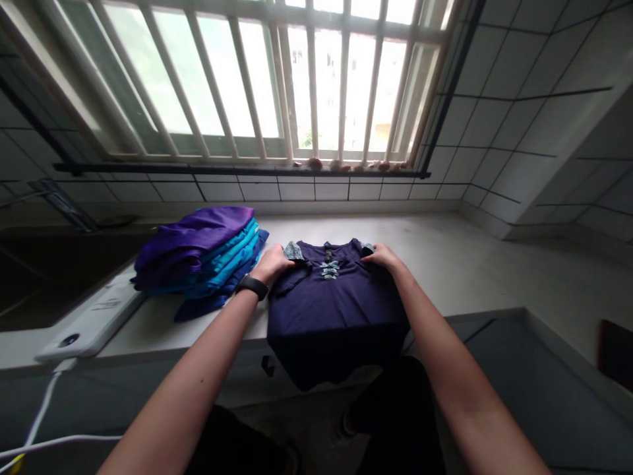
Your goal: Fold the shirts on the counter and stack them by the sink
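A dark navy shirt [341, 307] lies spread on the white counter, its lower part hanging over the front edge. Patterned bow-like trims run down below its neckline. My left hand [273, 265], with a black band on the wrist, pinches the shirt's left sleeve by its patterned cuff. On the other side my right hand [384, 255] grips the right sleeve near its cuff. Both hands are closed, with the fingertips partly hidden by the cloth. To the left of my left hand sits a stack of folded purple and blue clothes [202, 247].
A white power strip [93, 320] with a plugged-in cable lies beside the stack, next to the dark sink [24, 277] and its faucet [66, 204]. The counter [455, 264] turns a corner at right, where a dark object [616, 353] lies. Behind stands a barred window [247, 86].
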`<state>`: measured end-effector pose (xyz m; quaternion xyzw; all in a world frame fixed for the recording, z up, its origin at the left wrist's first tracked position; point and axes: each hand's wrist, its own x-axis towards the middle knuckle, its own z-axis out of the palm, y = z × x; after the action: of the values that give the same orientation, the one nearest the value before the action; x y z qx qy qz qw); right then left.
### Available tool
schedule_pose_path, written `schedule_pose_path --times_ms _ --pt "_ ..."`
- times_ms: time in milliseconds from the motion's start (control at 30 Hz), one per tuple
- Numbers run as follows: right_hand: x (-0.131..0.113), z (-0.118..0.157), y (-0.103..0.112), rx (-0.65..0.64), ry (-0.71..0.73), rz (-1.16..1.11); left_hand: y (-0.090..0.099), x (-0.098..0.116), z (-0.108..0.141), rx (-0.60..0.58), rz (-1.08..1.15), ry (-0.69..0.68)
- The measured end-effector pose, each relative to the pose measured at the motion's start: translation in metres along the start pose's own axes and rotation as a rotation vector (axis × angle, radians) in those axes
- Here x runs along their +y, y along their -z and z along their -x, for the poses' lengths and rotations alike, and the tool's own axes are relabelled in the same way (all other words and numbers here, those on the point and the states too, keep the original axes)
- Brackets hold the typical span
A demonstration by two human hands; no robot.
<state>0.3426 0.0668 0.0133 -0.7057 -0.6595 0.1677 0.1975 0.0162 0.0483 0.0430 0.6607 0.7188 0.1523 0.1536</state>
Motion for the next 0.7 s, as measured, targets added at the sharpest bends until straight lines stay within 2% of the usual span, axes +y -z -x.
schedule_pose_path --times_ms 67,133,200,300,367,433,500,567,633,700 --pt "-0.012 -0.001 0.003 -0.056 -0.055 0.025 0.0 0.008 -0.001 -0.018 0.019 -0.027" --pt "-0.025 -0.003 0.011 0.027 -0.086 0.036 0.007 0.016 -0.003 0.014 0.034 -0.047" --pt "-0.037 -0.008 0.025 0.22 -0.096 -0.006 0.02 0.025 -0.007 0.174 0.039 -0.085" --pt "-0.052 -0.011 0.045 0.482 -0.038 -0.127 0.045 0.038 -0.01 0.494 0.066 -0.198" --pt "-0.055 -0.002 0.051 0.568 0.063 -0.177 0.057 0.04 -0.004 0.577 0.116 -0.309" --pt "-0.05 0.018 0.044 0.57 0.165 -0.221 0.061 0.035 0.012 0.525 0.164 -0.417" --pt "-0.036 0.048 0.028 0.509 0.235 -0.276 0.055 0.021 0.037 0.382 0.202 -0.495" --pt "-0.016 0.081 0.007 0.413 0.296 -0.321 0.042 0.002 0.068 0.184 0.237 -0.536" --pt "0.003 0.111 -0.012 0.298 0.418 -0.368 0.023 -0.016 0.098 -0.029 0.261 -0.588" --pt "0.015 0.131 -0.025 0.256 0.504 -0.387 0.005 -0.029 0.12 -0.172 0.248 -0.614"
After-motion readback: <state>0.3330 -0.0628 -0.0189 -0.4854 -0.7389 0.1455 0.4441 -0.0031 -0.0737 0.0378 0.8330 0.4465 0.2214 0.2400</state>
